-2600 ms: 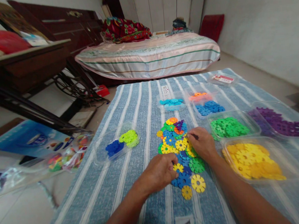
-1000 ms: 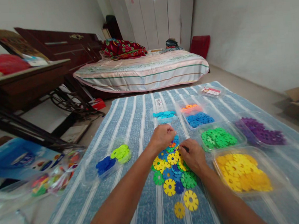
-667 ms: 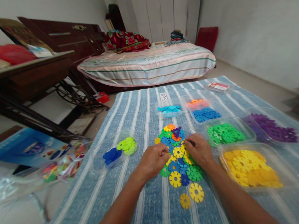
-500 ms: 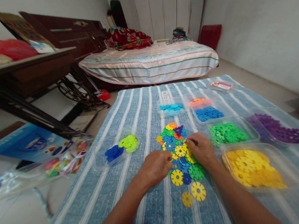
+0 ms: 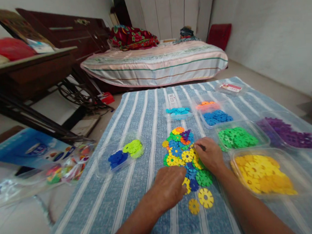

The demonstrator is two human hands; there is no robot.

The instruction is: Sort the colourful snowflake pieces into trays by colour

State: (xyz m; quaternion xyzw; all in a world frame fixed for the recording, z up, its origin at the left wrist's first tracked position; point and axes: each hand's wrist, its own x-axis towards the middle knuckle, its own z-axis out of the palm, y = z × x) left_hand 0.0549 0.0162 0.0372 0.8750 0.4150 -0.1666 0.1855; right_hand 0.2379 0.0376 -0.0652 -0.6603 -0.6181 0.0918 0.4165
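Observation:
A loose heap of notched plastic snowflake discs (image 5: 176,151) in yellow, blue, green, orange and purple lies on the striped cloth. My left hand (image 5: 170,187), its fingers curled downward, is over the near left side of the heap and partly covers a yellow disc (image 5: 187,185). What those fingers hold, if anything, is hidden. At the heap's right edge, my right hand (image 5: 211,155) is closed beside yellow discs (image 5: 197,161); its grip is out of sight. A green disc (image 5: 204,178) lies just below it. Two yellow discs (image 5: 206,198) lie separately at the near end.
Right of the heap stand clear tubs of yellow (image 5: 263,173), green (image 5: 237,137), purple (image 5: 289,133) and blue discs (image 5: 217,118). Light-blue (image 5: 178,111) and orange ones (image 5: 206,105) are farther back. Dark-blue (image 5: 117,159) and lime discs (image 5: 133,148) sit at left. A bed (image 5: 154,66) stands beyond.
My left hand has moved nearer and slightly right, uncovering yellow discs in the heap's middle and partly covering a nearer one. My right hand stays almost in place.

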